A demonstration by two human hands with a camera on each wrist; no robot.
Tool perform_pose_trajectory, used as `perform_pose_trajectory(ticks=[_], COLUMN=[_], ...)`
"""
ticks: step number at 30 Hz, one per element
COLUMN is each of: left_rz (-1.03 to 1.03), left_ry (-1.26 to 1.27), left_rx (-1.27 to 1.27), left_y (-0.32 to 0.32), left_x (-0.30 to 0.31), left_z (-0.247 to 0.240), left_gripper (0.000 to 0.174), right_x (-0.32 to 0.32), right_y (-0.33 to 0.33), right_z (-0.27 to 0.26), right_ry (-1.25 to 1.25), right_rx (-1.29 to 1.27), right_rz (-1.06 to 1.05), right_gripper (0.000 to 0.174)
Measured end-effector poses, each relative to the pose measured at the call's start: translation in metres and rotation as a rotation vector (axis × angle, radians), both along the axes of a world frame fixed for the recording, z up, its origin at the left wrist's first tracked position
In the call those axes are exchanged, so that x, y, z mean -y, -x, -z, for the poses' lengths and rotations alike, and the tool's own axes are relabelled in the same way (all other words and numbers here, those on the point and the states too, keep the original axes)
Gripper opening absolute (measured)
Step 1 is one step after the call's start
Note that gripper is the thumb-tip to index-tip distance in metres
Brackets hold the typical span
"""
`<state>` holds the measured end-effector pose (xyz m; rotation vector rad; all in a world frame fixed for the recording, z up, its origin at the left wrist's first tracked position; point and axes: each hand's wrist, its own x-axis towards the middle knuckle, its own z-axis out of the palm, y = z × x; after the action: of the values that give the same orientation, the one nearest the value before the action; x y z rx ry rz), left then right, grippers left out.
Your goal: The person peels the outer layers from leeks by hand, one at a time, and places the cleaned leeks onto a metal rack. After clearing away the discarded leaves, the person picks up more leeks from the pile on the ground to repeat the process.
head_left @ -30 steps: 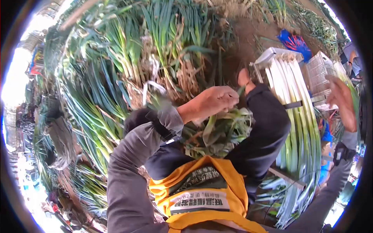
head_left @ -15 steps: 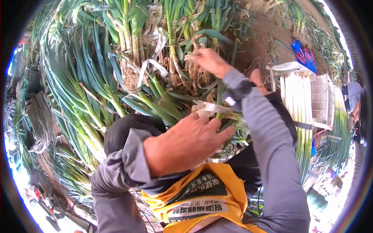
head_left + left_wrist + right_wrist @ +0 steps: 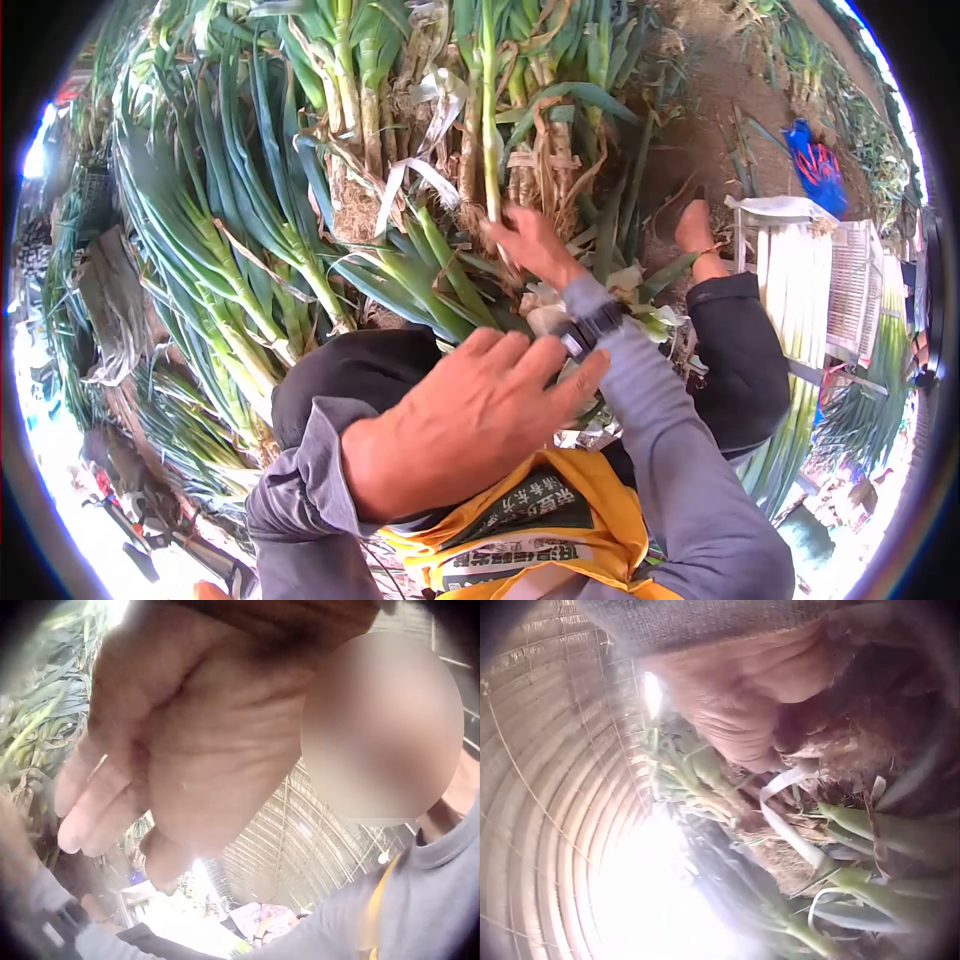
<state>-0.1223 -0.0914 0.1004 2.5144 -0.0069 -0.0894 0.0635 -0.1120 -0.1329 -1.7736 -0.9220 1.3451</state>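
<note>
In the head view my right hand (image 3: 540, 245) grips the lower, rooted end of a long green onion (image 3: 489, 120), whose stalk stands up among tied bundles. The right wrist view has this hand (image 3: 742, 697) curled next to brown roots (image 3: 847, 757), its fingertips mostly hidden. Nearer my body, my left hand (image 3: 455, 425) hovers above my lap, back upward. Its palm (image 3: 217, 735) holds nothing in the left wrist view, the fingers loosely extended. Beyond it, loose green onion leaves (image 3: 430, 270) lie on the ground, with a white strip (image 3: 420, 180) behind them.
Piled green onions (image 3: 210, 230) spread along the left. A taped bundle (image 3: 540, 175) stands just behind my right hand. To the right, a white rack (image 3: 785, 208) holds trimmed green onions beside a pale crate (image 3: 850, 290). A blue and red bag (image 3: 815, 165) lies on the soil.
My right hand has come from the far right to the bundles and taken hold of a green onion by its root end. The left hand has drawn back nearer my lap.
</note>
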Motion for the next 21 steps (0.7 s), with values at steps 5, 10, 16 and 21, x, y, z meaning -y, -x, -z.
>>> perform_pose_trajectory(ticks=[5, 10, 16, 21], left_rz=[-0.13, -0.634, -1.076, -0.96], left_ry=[0.089, 0.386, 1.274, 1.445], left_rx=[0.208, 0.284, 0.31, 0.348], left_y=[-0.018, -0.047, -0.089, -0.114], left_x=[0.007, -0.013, -0.059, -0.06], left_z=[-0.003, -0.004, 0.031, 0.062], left_gripper=[0.052, 0.056, 0.059, 0.035], right_x=[0.083, 0.102, 0.148, 0.173], right_y=[-0.002, -0.007, 0.023, 0.049], right_z=[-0.009, -0.126, -0.175, -0.139], right_ry=[-0.253, -0.165, -0.468, -0.481], right_rx=[-0.104, -0.141, 0.653, 0.999], right_rz=[0.164, 0.09, -0.123, -0.043], right_gripper=[0.022, 0.027, 0.019, 0.024])
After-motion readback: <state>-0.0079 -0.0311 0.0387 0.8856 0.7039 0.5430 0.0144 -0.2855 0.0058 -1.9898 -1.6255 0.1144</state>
